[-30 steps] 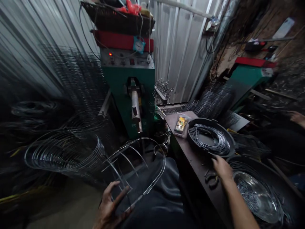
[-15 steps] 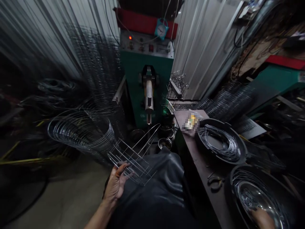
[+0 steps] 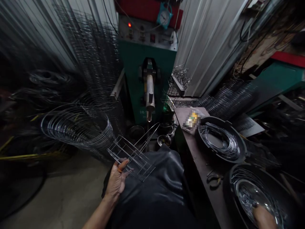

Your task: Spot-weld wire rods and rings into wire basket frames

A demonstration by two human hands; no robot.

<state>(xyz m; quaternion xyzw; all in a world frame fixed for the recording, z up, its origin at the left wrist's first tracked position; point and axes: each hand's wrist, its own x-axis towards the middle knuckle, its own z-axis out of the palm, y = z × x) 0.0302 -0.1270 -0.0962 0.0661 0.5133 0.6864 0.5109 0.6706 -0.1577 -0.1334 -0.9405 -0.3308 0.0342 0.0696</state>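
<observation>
Corrugated-metal workshop, green welding machine [image 3: 147,79] at 12 o'clock | left hand [image 3: 116,181]: fingers pinch silver wire grid frame [image 3: 133,154] at 6 o'clock | right hand [image 3: 263,218] in shiny steel bowl [image 3: 247,194] at 4 o'clock, grip cannot be told | risk: corner-held frame may tip and snag stacked wire coils [image 3: 78,127] at 9 o'clock

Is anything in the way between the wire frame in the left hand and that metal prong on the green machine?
Nothing visible. The left hand holds the wire frame with its far tip just below the metal prong of the green machine; the gap between is open. Some small pots sit lower, beside.
</observation>
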